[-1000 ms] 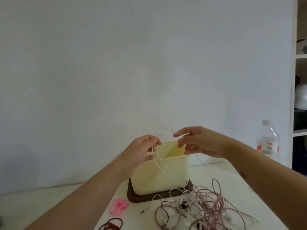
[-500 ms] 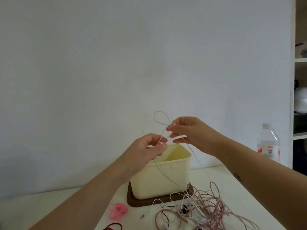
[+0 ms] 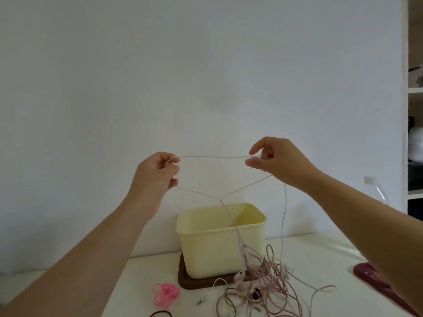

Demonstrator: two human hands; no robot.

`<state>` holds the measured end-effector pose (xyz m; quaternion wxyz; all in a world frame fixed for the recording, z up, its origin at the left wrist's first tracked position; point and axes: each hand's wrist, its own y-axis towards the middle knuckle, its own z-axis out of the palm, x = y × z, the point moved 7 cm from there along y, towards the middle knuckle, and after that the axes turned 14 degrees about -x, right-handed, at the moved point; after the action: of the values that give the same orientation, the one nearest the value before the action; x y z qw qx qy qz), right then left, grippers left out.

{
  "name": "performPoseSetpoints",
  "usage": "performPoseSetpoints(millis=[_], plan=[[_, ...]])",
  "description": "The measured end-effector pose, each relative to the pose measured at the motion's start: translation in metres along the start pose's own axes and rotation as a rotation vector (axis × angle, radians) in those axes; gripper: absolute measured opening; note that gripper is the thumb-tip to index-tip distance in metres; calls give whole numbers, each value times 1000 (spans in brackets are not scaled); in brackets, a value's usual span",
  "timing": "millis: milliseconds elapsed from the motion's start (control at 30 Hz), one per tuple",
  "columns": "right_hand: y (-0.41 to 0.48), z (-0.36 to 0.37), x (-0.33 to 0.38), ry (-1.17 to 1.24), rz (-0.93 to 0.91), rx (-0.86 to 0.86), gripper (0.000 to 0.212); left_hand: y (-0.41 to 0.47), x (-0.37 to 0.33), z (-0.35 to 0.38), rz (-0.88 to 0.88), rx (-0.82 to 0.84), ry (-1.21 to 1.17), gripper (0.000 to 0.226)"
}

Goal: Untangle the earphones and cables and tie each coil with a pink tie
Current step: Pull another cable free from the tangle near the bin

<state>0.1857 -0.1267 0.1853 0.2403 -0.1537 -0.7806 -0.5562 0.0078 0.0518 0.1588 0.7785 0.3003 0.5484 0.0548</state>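
A thin pale earphone cable (image 3: 212,157) is stretched level in the air between my hands. My left hand (image 3: 158,172) pinches its left end and my right hand (image 3: 274,160) pinches its right end, both raised above the cream box (image 3: 219,245). Two more strands run down from my hands, meet over the box and drop into the tangle of pinkish cables and earphones (image 3: 263,287) on the table. A heap of pink ties (image 3: 166,291) lies left of the tangle.
The cream box stands on a dark brown tray (image 3: 183,276). A dark red object (image 3: 375,277) lies at the right under my forearm. A black loop (image 3: 161,313) shows at the bottom edge. A clear bottle (image 3: 381,194) and shelves (image 3: 415,92) are far right.
My hands have risen and moved apart, pulling the small loop of cable out into a taut level span. The view has tilted so the box sits lower.
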Motion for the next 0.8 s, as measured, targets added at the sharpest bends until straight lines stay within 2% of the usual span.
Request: performPoseSetpoints(millis=[67, 133, 200, 267, 333, 367, 400, 467, 533, 567, 633, 700, 800], plan=[[-2, -3, -16, -149, -13, -8, 9, 10, 7, -22, -12, -160, -35, 20], [-7, -5, -36, -170, 61, -28, 5, 14, 22, -33, -174, -236, -229, 14], [-13, -6, -59, -44, 220, -69, 6, 12, 37, -31, -387, -230, -445, 13], [-24, -1, -79, 132, 459, -92, 15, 5, 46, -23, -526, -133, -456, 30], [-41, 14, -92, 444, 786, -88, 28, -3, 51, -13, -548, 6, -289, 49], [-51, 23, -94, 633, 948, -77, 34, -7, 52, -9, -488, 72, -124, 58], [-59, 31, -93, 786, 1066, -60, 41, -9, 50, -7, -363, 141, 107, 65], [-63, 39, -92, 948, 1130, -45, 49, -16, 49, -3, -69, 251, 600, 73], [-55, 37, -94, 948, 1056, -104, 51, -23, 58, -3, 86, 351, 925, 72], [-48, 33, -94, 858, 973, -138, 51, -28, 66, -2, 127, 434, 1037, 67], [-34, 23, -83, 480, 650, -159, 50, -37, 79, 5, 213, 585, 1159, 46], [-24, 20, -56, 48, 190, -117, 47, -40, 78, 12, 235, 584, 1074, 31], [-22, 28, -23, -450, -364, -54, 43, -33, 66, 17, 172, 420, 760, 32]])
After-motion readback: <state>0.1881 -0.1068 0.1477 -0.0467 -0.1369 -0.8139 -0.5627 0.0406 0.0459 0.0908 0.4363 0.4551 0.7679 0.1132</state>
